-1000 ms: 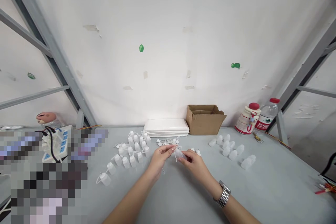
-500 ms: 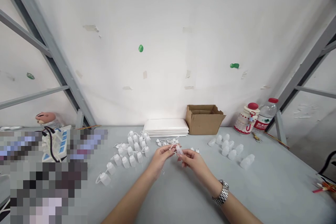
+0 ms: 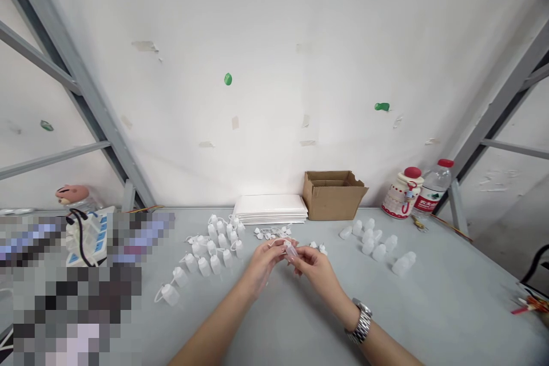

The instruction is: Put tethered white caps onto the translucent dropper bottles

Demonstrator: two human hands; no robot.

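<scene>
- Bottle (image 3: 292, 251) sits at twelve o'clock, pinched in your right hand (image 3: 315, 261).
- Your left hand (image 3: 262, 263) pinches its cap (image 3: 286, 245).
- Capping seems in hand; seating it calls for steady alignment.

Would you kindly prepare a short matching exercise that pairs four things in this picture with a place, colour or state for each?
Things:
1. Cardboard box
2. Wristwatch
3. Small translucent bottle
4. Flat stack

Places, colours or states:
A. Held between the left hand and the right hand
B. White, near the wall
C. Silver-coloured
D. Brown, with its top open

Pairs: 1-D, 2-C, 3-A, 4-B.
</scene>
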